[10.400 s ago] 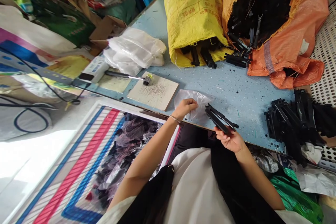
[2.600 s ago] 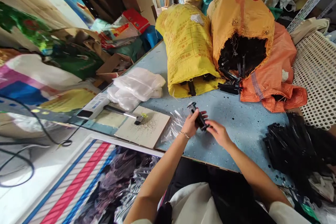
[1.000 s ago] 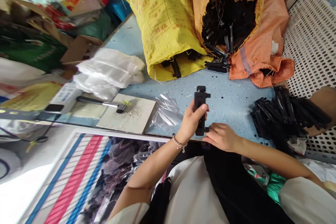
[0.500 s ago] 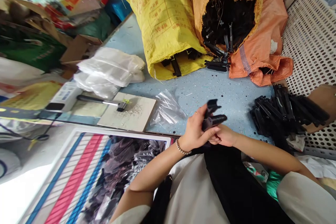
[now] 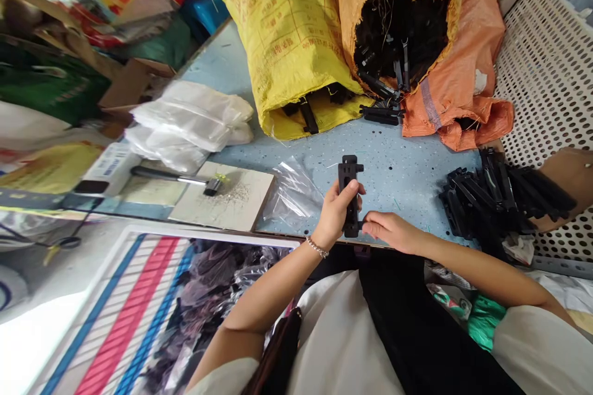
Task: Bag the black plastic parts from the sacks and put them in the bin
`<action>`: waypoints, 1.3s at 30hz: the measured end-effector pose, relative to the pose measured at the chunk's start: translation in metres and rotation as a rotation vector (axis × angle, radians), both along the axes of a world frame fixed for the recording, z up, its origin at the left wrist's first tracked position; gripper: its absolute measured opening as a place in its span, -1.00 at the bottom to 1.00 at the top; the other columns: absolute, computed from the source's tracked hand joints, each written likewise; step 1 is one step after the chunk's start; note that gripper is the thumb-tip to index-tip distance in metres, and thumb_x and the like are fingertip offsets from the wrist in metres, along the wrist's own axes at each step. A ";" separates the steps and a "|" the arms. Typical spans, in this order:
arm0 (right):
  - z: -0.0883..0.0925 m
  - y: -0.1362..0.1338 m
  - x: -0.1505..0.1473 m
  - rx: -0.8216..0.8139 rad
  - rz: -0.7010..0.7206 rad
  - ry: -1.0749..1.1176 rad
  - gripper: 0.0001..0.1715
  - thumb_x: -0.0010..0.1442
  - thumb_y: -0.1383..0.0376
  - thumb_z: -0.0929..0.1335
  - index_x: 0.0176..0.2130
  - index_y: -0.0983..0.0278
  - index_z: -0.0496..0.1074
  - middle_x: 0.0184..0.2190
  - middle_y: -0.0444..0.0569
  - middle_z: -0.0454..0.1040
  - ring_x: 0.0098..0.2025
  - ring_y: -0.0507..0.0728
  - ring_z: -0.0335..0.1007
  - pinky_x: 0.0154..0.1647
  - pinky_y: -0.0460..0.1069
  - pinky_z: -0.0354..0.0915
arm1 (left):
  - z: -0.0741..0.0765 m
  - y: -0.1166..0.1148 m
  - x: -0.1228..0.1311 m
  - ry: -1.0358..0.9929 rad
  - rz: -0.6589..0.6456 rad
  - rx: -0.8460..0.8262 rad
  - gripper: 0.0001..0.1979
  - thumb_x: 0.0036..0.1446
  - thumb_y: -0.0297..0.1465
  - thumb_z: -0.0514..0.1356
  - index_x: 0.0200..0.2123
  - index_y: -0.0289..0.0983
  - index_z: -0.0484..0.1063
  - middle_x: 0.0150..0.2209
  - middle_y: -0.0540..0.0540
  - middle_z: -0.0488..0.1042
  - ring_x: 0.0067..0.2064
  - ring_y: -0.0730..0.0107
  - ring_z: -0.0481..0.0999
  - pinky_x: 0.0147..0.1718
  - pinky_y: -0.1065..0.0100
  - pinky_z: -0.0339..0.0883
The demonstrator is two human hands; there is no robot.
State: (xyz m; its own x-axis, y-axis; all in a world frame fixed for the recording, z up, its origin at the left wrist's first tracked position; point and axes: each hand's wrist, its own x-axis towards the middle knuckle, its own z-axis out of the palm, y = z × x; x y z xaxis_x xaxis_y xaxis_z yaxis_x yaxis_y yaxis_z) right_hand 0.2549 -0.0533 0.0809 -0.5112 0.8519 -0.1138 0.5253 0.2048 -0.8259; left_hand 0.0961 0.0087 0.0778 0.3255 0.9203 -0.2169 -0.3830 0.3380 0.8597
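My left hand [image 5: 337,212] is wrapped round a long black plastic clip part [image 5: 349,173] that stands upright over the near edge of the blue table [image 5: 407,179]. My right hand [image 5: 393,231] pinches the lower end of the same part with its fingertips. A crumpled clear plastic bag [image 5: 293,194] lies just left of my left hand. A heap of similar black parts [image 5: 491,197] sits to the right on the table.
A yellow sack [image 5: 287,31] and an orange sack [image 5: 417,24] spilling black parts lie at the back. A small hammer [image 5: 178,179] rests on a beige board [image 5: 222,197]. White bags [image 5: 194,120] lie to the left, and a perforated white basket [image 5: 546,74] stands right.
Half a second ago the black part lay tilted between both hands near my body. Now it stands upright in my left hand, and my right hand has slid to its lower end.
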 end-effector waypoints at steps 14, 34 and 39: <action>-0.021 0.214 0.081 0.436 -0.539 -0.663 -0.51 0.40 0.46 0.14 0.24 0.40 0.31 0.14 0.27 0.42 0.15 0.26 0.31 0.11 0.12 0.19 | -0.096 -0.014 0.055 0.340 0.018 0.220 -0.78 0.07 -0.30 0.34 -0.20 -0.20 0.50 -0.16 -0.18 0.50 0.03 0.03 0.46 0.01 0.07 0.35; 0.006 0.062 0.043 0.834 -0.313 -0.265 -0.64 0.42 0.06 0.17 -0.22 0.22 0.35 -0.32 0.04 0.40 -0.26 0.22 0.28 -0.20 0.11 0.23 | -0.027 -0.006 0.031 0.098 -0.044 0.100 -0.34 0.24 -0.09 0.20 0.31 -0.18 0.12 -0.13 -0.09 0.51 -0.25 0.32 0.53 -0.21 0.28 0.47; -0.003 0.069 0.022 0.400 -0.450 0.061 -0.55 0.46 0.03 0.06 -0.37 0.17 0.20 -0.49 -0.12 0.28 -0.44 0.12 0.24 -0.39 0.02 0.21 | -0.023 -0.017 0.024 0.342 0.051 0.355 -0.27 0.23 -0.10 0.21 0.36 -0.22 0.08 0.23 -0.25 0.35 0.22 0.08 0.39 0.11 0.19 0.35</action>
State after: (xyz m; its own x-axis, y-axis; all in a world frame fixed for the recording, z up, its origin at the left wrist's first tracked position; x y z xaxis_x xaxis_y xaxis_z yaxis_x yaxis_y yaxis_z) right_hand 0.2764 0.0153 0.0782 -0.0864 0.9567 0.2779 0.5865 0.2743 -0.7621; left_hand 0.1202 -0.0082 0.0552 0.2433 0.9696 0.0266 -0.0668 -0.0106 0.9977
